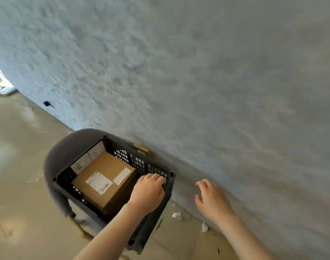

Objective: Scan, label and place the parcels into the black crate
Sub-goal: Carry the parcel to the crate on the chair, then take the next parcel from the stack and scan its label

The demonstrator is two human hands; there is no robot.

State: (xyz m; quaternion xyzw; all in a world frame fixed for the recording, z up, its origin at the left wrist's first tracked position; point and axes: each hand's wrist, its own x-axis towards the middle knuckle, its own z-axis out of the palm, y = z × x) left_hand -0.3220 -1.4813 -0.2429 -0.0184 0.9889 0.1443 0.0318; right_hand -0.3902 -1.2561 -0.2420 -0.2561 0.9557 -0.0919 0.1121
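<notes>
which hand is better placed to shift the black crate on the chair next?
Left. The left hand already curls over the rim of the black perforated plastic crate beside the brown cardboard parcel. The right hand hangs open, off the crate, near the grey wall.

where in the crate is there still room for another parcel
The black perforated plastic crate is mostly filled by the brown cardboard parcel. A narrow gap shows along its left corner, beside the white boxes. The left hand crowds the right corner.
</notes>
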